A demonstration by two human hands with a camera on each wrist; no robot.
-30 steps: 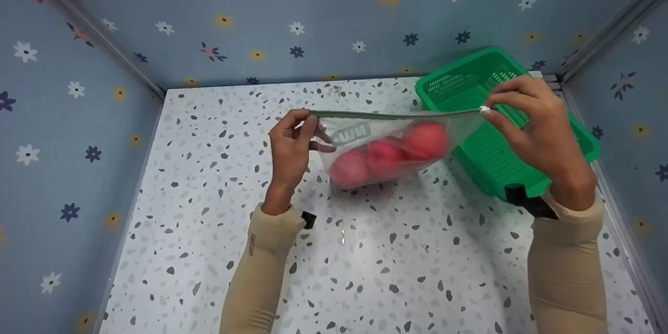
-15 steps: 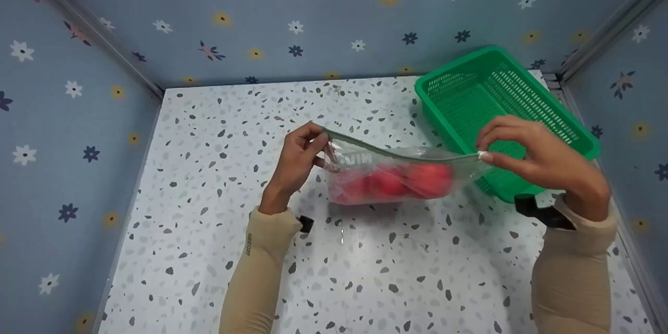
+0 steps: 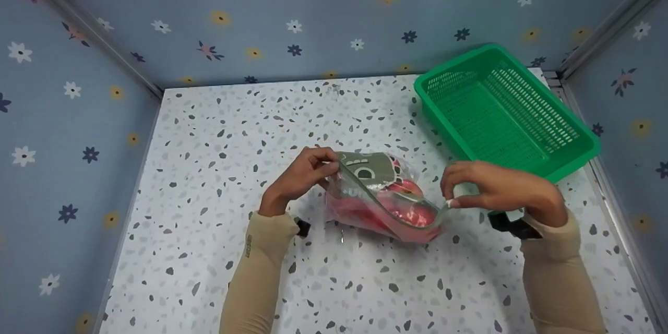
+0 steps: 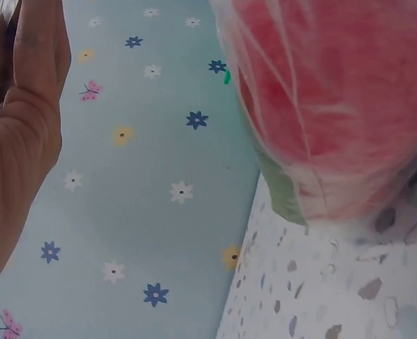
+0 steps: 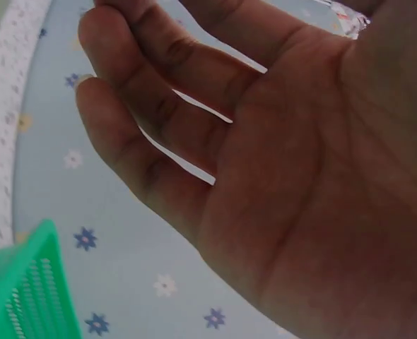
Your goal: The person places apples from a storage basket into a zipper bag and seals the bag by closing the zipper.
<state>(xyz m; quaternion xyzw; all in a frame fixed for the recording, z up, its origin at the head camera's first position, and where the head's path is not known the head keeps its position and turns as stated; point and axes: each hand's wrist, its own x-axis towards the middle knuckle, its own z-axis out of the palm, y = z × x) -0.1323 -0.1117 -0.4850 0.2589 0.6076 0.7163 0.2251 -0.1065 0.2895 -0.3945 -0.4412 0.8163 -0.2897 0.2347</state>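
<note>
A clear zip bag (image 3: 344, 206) with a green zip strip and a printed green back holds several round red fruits (image 3: 415, 214), their kind blurred by the plastic. It sits at the middle of the speckled table, mouth gaping toward the head camera. At the bag's upper left corner my left hand (image 3: 308, 175) pinches the zip end between thumb and fingers. My right hand (image 3: 490, 188) pinches the white zip slider (image 3: 452, 203) at the other end. In the left wrist view the red fruit (image 4: 336, 85) bulges through the plastic close to the table.
A green perforated basket (image 3: 459, 138) stands at the back right of the table (image 3: 235, 130), just beyond my right hand. Flower-patterned walls (image 3: 323, 15) enclose the table at the back and both sides.
Both hands have come down and nearer with the bag, the right one also leftward lately. The taut zip edge now sags in a curve, and the bag's mouth and printed back show.
</note>
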